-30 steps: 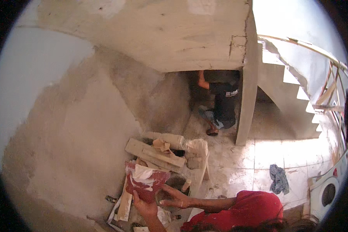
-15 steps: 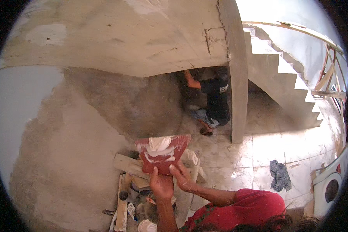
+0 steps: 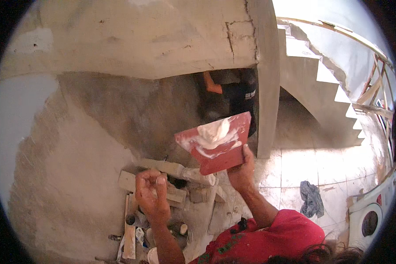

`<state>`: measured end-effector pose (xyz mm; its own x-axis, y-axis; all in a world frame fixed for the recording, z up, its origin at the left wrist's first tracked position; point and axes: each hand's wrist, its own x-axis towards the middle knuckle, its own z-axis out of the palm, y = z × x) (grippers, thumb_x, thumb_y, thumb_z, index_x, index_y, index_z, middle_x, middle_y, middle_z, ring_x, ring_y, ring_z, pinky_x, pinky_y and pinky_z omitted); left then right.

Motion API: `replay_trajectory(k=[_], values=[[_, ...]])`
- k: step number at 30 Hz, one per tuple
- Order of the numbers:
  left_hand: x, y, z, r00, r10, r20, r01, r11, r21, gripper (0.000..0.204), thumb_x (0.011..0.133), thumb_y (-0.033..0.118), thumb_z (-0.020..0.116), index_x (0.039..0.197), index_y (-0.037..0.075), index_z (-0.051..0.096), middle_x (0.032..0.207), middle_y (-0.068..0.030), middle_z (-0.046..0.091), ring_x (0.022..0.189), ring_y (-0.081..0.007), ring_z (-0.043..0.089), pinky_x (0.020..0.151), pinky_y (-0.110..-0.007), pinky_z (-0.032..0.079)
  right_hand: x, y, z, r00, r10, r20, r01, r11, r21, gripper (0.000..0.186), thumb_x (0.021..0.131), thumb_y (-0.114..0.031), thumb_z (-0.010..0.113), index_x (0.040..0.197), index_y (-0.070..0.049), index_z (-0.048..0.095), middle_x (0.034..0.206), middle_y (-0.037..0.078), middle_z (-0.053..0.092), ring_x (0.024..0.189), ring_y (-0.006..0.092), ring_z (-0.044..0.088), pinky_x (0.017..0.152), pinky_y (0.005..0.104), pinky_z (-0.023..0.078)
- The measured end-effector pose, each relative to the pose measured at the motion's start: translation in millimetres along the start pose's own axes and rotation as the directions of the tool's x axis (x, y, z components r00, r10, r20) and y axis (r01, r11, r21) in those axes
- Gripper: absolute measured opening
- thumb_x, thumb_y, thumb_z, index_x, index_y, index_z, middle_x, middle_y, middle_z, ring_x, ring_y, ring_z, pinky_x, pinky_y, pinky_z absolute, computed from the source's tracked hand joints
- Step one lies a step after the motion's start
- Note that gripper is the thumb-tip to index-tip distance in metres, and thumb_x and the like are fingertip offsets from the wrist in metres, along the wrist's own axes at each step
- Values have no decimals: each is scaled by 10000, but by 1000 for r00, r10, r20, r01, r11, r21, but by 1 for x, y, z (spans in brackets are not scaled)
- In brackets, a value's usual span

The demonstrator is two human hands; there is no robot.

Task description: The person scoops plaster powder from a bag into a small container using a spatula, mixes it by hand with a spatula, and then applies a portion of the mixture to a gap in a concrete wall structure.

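My right hand grips a red plasterer's hawk by its underside, the thumb on its near edge. The board is tilted, and a mound of creamy white putty sits on it, with smears around the mound. My left hand is off the board, to its lower left, above a cluttered wooden bench. Its fingers bend loosely, the thumb stands apart, and nothing shows in the palm.
Boards and small tools lie on the bench below my left hand. Under the concrete stair, a person in a black shirt works, partly hidden by the hawk. Grey crumpled plastic lies on the tiles; a white machine stands at right.
My left hand has let go of the hawk and moved left and up. My right hand has carried the hawk up and to the right, tilting it.
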<state>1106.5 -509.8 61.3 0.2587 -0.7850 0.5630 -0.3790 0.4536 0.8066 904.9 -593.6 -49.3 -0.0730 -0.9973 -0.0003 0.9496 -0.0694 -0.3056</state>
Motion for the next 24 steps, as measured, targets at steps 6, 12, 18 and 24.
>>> replay_trajectory(k=[6,12,18,24], values=[[40,98,17,694,591,411,-651,759,8,161,806,217,714,889,96,647,836,-85,652,755,-233,625,695,-350,502,-26,-54,-12,979,-200,-28,200,980,-5,436,996,-377,479,1284,-52,521,1274,103,589,1172,253,562,1039,454,413],[45,150,32,308,847,434,-887,421,-191,169,678,165,712,843,191,690,865,-36,665,804,-224,634,686,-387,504,-65,-120,-39,920,-387,-67,377,918,-125,435,1030,-341,384,1295,-24,517,1270,120,596,1160,269,569,1036,437,418],[39,143,71,167,895,413,-870,331,-366,143,639,139,706,741,210,636,854,-17,671,758,-223,628,688,-406,512,-71,-162,-63,864,-451,-226,429,892,-140,430,1037,-330,363,1299,-26,516,1245,125,608,1128,272,583,1011,438,440],[111,50,190,648,602,467,-605,779,-165,166,907,135,605,1036,43,654,936,-106,687,793,-224,666,731,-369,537,-51,-199,-73,852,-494,-174,482,869,-111,472,1043,-343,304,1358,-32,470,1284,127,578,1173,275,552,1032,459,419]])
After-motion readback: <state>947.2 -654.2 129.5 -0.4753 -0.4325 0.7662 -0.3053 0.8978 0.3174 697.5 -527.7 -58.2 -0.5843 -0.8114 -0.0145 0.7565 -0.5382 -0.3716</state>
